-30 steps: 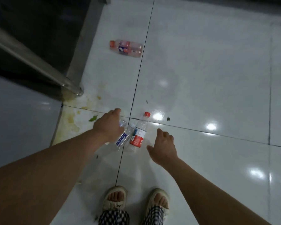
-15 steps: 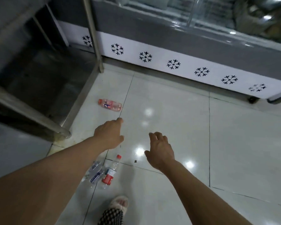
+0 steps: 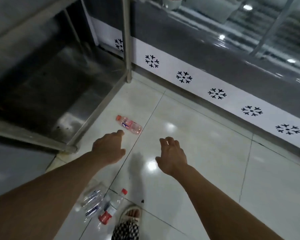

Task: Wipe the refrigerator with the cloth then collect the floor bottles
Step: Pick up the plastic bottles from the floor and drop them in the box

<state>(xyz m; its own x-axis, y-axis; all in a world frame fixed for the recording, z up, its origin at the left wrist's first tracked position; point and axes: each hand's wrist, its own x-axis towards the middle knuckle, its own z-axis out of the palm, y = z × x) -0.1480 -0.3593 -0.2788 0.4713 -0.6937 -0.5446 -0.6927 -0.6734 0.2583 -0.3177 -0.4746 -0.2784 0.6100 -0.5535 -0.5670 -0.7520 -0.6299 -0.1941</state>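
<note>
The left hand (image 3: 109, 148) hung over the pale tiled floor (image 3: 206, 153) with its fingers loosely bent and nothing in them. Just beyond its fingertips and slightly to their right lay the pink bottle (image 3: 129, 124) on its side, orange cap toward the steel table leg (image 3: 127, 40), apart from the hand. Behind that wrist, near the person's sandalled foot (image 3: 131, 214), lay a clear crushed bottle (image 3: 92, 200) touching a red-capped bottle (image 3: 111, 207). The right hand (image 3: 172, 155) hovered well to the right of the pink bottle, fingers spread and relaxed, also empty. The step in hand looked like gathering the pink bottle, and it would probably go best if the left hand came down over the bottle's middle and closed round it across its width, since a round bottle on glossy tile would likely roll from a touch near either end. The pink bottle carried a blue mark on its label and the red-capped bottle a red band, but no writing could be read on any of them. Black snowflake prints (image 3: 184, 77) ran along the white base of the refrigerator (image 3: 223, 58) beyond both hands.
</note>
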